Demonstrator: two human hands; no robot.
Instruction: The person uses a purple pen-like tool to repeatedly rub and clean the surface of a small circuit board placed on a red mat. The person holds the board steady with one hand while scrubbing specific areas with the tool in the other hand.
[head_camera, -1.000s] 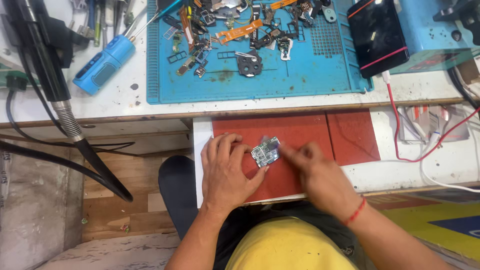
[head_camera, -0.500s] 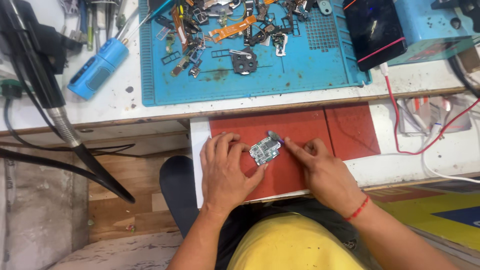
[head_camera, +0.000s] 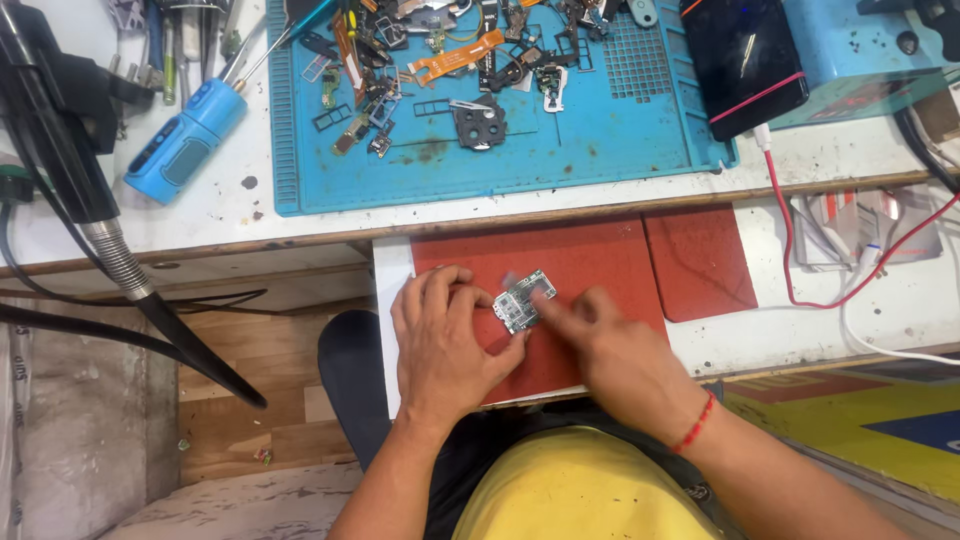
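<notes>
A small silvery circuit board (head_camera: 524, 299) lies on a red mat (head_camera: 600, 262) on a pull-out shelf. My left hand (head_camera: 445, 340) rests palm down on the mat, its fingertips pinning the board's left edge. My right hand (head_camera: 608, 350) is blurred, with its fingertips pressing on the board's right side. A red thread band circles my right wrist. Whether a tool is in the right hand cannot be made out.
A blue work mat (head_camera: 520, 160) on the desk above holds several loose phone parts and flex cables. A black phone (head_camera: 742, 55) lies at its right, a blue device (head_camera: 185, 140) at its left. Red and white cables (head_camera: 850, 280) trail right. A black flexible arm (head_camera: 120, 270) crosses left.
The right hand has slid slightly left and down over the board. The left hand has stayed on the board's edge. The camera has shifted a little.
</notes>
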